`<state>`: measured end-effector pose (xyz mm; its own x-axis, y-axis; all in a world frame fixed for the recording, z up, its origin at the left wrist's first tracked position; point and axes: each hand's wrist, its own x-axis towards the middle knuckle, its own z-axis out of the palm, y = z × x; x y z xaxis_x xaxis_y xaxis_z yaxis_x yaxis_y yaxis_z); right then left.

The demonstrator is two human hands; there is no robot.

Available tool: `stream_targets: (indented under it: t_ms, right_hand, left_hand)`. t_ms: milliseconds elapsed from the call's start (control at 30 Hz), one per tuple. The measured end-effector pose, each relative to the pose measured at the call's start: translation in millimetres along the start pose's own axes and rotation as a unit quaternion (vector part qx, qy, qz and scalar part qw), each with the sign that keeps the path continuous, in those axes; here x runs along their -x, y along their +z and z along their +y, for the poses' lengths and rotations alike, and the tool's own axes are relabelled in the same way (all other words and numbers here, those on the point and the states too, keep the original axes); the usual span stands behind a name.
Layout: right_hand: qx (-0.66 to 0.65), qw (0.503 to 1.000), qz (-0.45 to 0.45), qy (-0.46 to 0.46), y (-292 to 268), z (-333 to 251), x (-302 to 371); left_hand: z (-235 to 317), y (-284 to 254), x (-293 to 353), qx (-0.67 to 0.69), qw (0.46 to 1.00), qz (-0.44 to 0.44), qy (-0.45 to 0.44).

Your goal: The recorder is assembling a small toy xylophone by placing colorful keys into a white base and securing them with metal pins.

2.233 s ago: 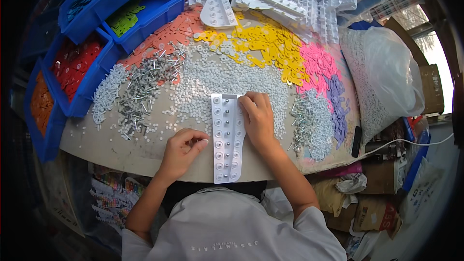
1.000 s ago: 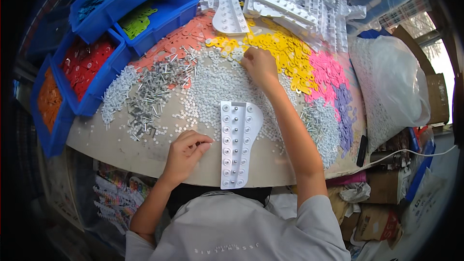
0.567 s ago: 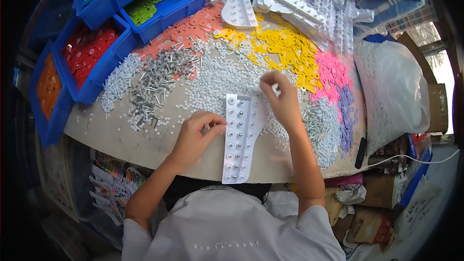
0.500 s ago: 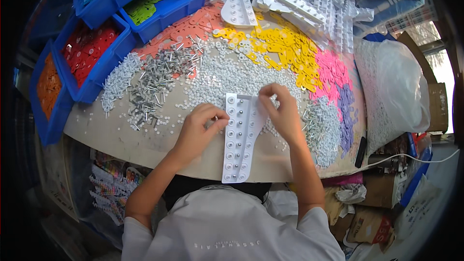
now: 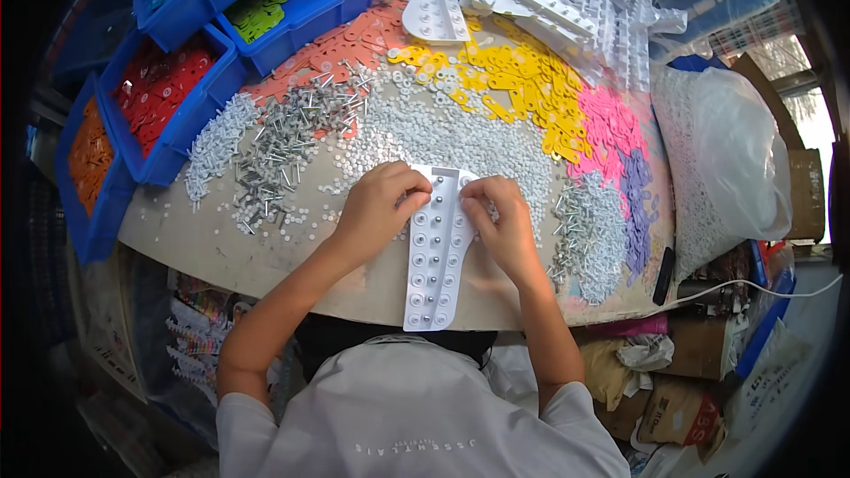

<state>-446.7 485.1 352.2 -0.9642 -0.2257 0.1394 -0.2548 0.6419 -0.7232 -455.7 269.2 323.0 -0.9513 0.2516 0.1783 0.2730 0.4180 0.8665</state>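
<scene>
A long white plastic tray lies at the table's front edge, in front of my body. Small round white pieces sit in rings along both its sides, and a row of metal heads runs down its middle channel. At the tray's upper left, my left hand is closed, thumb and fingertips pinched over the rim. My right hand pinches likewise over the upper right side. Whatever lies between the fingertips of either hand is too small or hidden to name.
Small white discs, metal pins and flat yellow, pink and purple pieces cover the table beyond. Blue bins stand left, white trays pile at the back, and a plastic bag sits right.
My left hand has moved up and right along the tray. The right hand has come down and inward from the tray's top corner. The tray has shifted very slightly toward the upper left.
</scene>
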Motion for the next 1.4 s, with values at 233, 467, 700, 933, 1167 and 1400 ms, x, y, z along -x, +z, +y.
stream_targets:
  t_ms: [233,467,700,933,1167,1400]
  right_hand:
    - [-0.038,0.999,0.017,0.034,4.3,4.5,5.1]
    - [0.044,0.994,0.088,-0.05,15.5,9.3,11.2]
    - [0.096,0.991,0.039,-0.08,7.2,3.4,5.7]
    - [0.022,0.994,0.087,-0.058,2.5,9.2,4.0]
    - [0.137,0.988,0.076,-0.011,-17.0,36.4,-37.8]
    - [0.108,0.983,0.119,-0.087,2.3,40.2,-111.7]
  left_hand:
    - [2.2,-3.1,-1.6,-0.022,1.0,-0.015,0.01]
    - [-13.3,-7.0,-4.2,-0.151,0.963,0.006,0.224]
    - [-1.4,-14.7,-22.5,-0.168,0.956,-0.021,0.24]
    - [-26.3,-21.0,-96.2,-0.186,0.971,0.049,0.144]
    - [-54.1,9.0,-134.4,-0.172,0.97,0.065,0.158]
    - [-56.3,17.3,-137.9,-0.24,0.949,0.063,0.197]
